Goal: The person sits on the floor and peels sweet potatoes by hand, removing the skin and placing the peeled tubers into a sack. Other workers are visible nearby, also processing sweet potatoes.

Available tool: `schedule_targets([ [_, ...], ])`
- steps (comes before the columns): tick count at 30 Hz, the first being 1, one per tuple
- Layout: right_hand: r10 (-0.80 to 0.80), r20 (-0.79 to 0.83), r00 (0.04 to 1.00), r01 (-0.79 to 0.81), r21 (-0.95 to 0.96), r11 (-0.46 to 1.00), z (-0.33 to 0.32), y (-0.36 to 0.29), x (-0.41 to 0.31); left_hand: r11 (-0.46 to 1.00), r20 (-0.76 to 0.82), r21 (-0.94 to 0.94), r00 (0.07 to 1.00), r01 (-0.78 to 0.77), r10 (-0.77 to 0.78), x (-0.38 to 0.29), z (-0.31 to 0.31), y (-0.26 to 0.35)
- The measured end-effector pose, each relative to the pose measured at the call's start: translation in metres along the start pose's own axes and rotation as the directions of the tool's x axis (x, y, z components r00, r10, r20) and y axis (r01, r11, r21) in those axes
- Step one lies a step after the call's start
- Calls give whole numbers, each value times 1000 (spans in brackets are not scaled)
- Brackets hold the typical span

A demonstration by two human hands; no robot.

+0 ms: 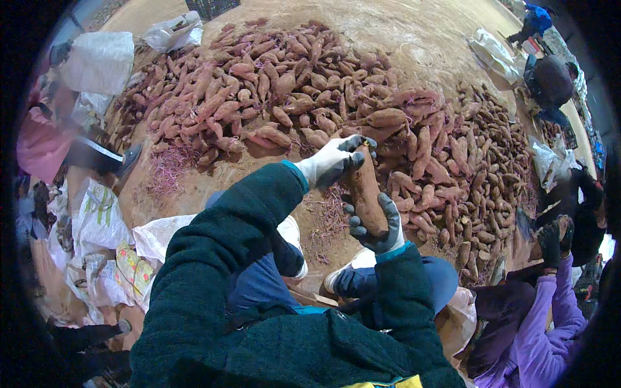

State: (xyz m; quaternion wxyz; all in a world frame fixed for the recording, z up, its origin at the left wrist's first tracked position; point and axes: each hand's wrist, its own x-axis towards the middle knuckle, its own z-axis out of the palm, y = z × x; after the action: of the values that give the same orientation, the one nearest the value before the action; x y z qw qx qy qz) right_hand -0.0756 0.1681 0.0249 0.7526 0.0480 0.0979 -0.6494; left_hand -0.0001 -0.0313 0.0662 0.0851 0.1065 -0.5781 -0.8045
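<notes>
A long brown sweet potato point(367, 196) is held up between my two gloved hands, slightly tilted. My left hand point(330, 162), in a white glove with dark grey coated fingers, grips its upper end, where a small yellow-green spot shows at the fingertips. Around the lower end curl the fingers of my right hand point(381, 228), gloved the same way. Just beyond my hands spreads a large heap of reddish-brown sweet potatoes point(286, 85). Thin purple sprouts point(330, 213) lie scattered on the ground between my shoes.
More purple sprouts point(170, 169) are piled at left. Smaller tubers point(495, 169) lie at right, near a co-worker's dark-gloved hands point(555, 242). White woven sacks point(99, 208) and another person's leg point(94, 153) are at left. A dark crate point(212, 7) stands at the back.
</notes>
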Motion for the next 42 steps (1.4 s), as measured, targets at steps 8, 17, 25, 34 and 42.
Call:
schedule_targets([
  [8, 51, -125, 991, -38, 101, 994, 1, 0, 2, 990, -188, 125, 981, 62, -38, 13, 0, -18],
  [17, -46, -182, 982, 22, -131, 991, 0, 5, 2, 939, -99, -328, 984, 107, -146, 15, -15, -16],
  [25, -78, -144, 987, 76, -22, 997, 1, 2, 2, 969, 107, 220, 990, -111, 89, 6, -15, -6],
  [34, -8, -57, 998, 8, 11, 1000, 5, 2, 1, 995, 244, -92, 968, -32, 54, 9, -31, 4],
  [42, 35, -62, 997, -37, -27, 999, 2, 3, 1, 970, 293, 205, 954, -131, 67, 10, -41, 9],
])
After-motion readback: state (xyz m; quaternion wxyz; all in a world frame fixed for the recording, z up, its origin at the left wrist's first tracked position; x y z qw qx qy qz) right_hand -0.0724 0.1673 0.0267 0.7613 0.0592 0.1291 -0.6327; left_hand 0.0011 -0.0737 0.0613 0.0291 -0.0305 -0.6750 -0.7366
